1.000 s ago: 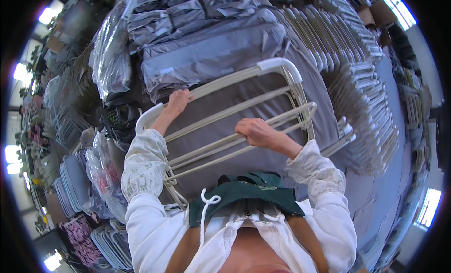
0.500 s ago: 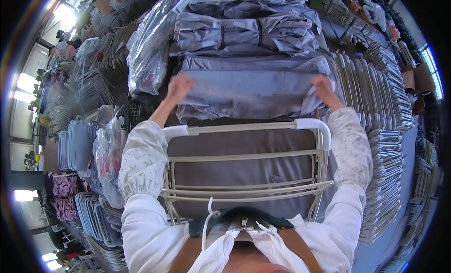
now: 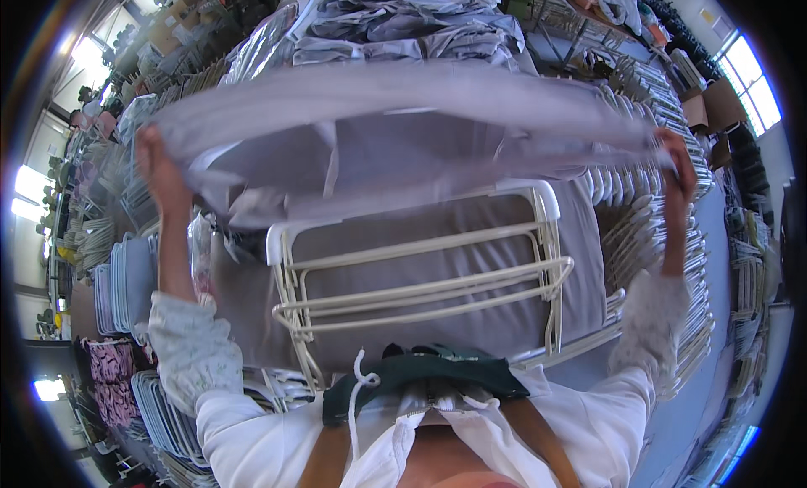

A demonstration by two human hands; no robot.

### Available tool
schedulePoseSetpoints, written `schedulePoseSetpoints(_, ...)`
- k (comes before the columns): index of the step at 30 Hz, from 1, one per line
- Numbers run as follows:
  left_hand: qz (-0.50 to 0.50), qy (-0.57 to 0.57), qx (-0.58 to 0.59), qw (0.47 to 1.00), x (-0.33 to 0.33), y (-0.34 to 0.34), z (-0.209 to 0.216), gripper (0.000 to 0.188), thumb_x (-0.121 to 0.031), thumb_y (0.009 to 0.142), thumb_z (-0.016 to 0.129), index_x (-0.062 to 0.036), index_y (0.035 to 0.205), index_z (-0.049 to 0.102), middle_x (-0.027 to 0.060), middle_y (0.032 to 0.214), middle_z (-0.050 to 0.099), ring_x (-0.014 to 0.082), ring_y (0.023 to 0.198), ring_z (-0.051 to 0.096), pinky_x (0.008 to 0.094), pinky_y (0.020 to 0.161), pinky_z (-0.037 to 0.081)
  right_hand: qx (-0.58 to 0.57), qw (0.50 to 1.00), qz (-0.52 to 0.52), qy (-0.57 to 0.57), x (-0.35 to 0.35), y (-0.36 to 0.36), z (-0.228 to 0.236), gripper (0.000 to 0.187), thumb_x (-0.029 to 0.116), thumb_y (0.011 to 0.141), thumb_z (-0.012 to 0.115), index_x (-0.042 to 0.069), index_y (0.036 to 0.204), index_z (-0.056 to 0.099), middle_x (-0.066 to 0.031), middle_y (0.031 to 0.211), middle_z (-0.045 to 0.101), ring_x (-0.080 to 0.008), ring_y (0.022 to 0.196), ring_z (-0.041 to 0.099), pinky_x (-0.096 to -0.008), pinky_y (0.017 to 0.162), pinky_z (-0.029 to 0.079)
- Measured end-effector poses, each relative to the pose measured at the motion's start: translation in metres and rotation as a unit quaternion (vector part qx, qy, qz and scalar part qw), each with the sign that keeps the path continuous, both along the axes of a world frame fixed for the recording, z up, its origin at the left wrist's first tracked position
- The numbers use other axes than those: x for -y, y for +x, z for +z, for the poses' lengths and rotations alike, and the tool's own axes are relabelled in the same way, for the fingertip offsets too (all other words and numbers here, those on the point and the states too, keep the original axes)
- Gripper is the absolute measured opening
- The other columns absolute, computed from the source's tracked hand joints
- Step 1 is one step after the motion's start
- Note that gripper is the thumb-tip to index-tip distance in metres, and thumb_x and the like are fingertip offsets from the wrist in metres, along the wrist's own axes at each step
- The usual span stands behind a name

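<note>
A wide grey fabric cover [image 3: 403, 97] is stretched in the air between my hands, blurred by motion. At its left end, my left hand [image 3: 161, 170] is closed on the edge. The opposite end is gripped by my right hand [image 3: 679, 164], raised to about the same height. Below the cloth stands a cream metal tube frame [image 3: 412, 251] with white corner pieces, close in front of my body. It rests on a brownish-grey fabric surface [image 3: 471, 332]. The hanging cloth hides part of what lies behind the frame.
Folded grey fabric covers [image 3: 403, 26] are piled at the far side. Rows of cream metal frames [image 3: 664, 320] stand to the right. More frames [image 3: 126, 274] and plastic-wrapped goods are stacked on the left. Cardboard boxes [image 3: 714, 110] sit at the far right.
My hands have spread far apart and lifted the grey cover from the pile into the air. The tube frame now appears slightly turned and lower in view.
</note>
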State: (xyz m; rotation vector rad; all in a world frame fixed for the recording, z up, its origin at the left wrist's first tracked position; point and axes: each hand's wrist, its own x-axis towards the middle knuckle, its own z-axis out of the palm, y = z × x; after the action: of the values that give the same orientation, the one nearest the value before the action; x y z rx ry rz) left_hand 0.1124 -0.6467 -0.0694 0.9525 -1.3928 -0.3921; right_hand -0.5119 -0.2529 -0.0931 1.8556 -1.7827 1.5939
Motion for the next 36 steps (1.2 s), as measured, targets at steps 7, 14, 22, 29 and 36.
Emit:
schedulePoseSetpoints(7, -0.112, 0.109, -0.003, 0.988, -0.166, 0.076, -0.041, 0.035, -0.03, 0.104, 0.045, -0.0017, 0.116, 0.061, 0.0048, 0.104, 0.063, 0.0113, 0.099, 0.055, 0.0278, 0.091, 0.043, 0.051, 0.774, 0.26, 0.576, -0.129, 0.13, -0.036, 0.057, 0.029, 0.074, 0.081, 0.004, 0.122, 0.061, -0.0139, 0.134, 0.054, -0.0294, 0.128, 0.047, -0.0419, 0.108, 0.036)
schedulePoseSetpoints(14, -0.15, 0.026, -0.126, 0.98, -0.227, 0.103, -0.052, 0.027, -0.025, 0.104, 0.044, -0.0019, 0.108, 0.057, 0.0071, 0.106, 0.061, 0.0136, 0.096, 0.054, 0.0292, 0.094, 0.043, -0.143, 0.946, -0.092, 0.277, -0.079, 0.262, -0.072, 0.054, 0.03, 0.08, 0.076, 0.008, 0.126, 0.059, -0.0167, 0.135, 0.048, -0.0335, 0.134, 0.039, -0.0466, 0.113, 0.026)
schedulePoseSetpoints(22, -0.255, -0.008, -0.061, 0.965, -0.329, 0.177, 0.004, 0.03, -0.034, 0.099, 0.053, -0.0079, 0.091, 0.04, 0.0029, 0.08, 0.034, 0.0125, 0.072, 0.038, 0.0301, 0.067, 0.04, -0.043, 0.952, 0.003, 0.302, -0.111, 0.225, -0.036, 0.024, -0.005, 0.068, 0.063, 0.003, 0.091, 0.068, -0.0132, 0.08, 0.068, -0.0263, 0.082, 0.07, -0.0359, 0.083, 0.05)
schedulePoseSetpoints(29, -0.272, 0.36, 0.254, 0.855, -0.409, 0.188, -0.012, 0.039, -0.032, 0.084, 0.076, -0.0001, 0.098, 0.058, 0.0049, 0.08, 0.058, 0.0102, 0.068, 0.054, 0.024, 0.063, 0.045, 0.084, 0.893, 0.112, 0.428, -0.225, 0.182, 0.035, 0.006, 0.006, 0.071, 0.06, 0.003, 0.076, 0.061, -0.0038, 0.07, 0.064, -0.0146, 0.063, 0.062, -0.024, 0.062, 0.045)
schedulePoseSetpoints(36, -0.416, 0.584, 0.068, 0.694, -0.422, 0.179, -0.16, 0.044, -0.012, 0.08, 0.076, -0.0052, 0.121, 0.06, 0.0016, 0.104, 0.063, 0.0113, 0.089, 0.06, 0.0234, 0.075, 0.048, 0.253, 0.796, 0.158, 0.527, -0.199, 0.157, -0.169, 0.005, -0.003, 0.085, 0.055, -0.001, 0.088, 0.06, 0.0056, 0.078, 0.052, -0.0037, 0.078, 0.048, -0.021, 0.071, 0.042)
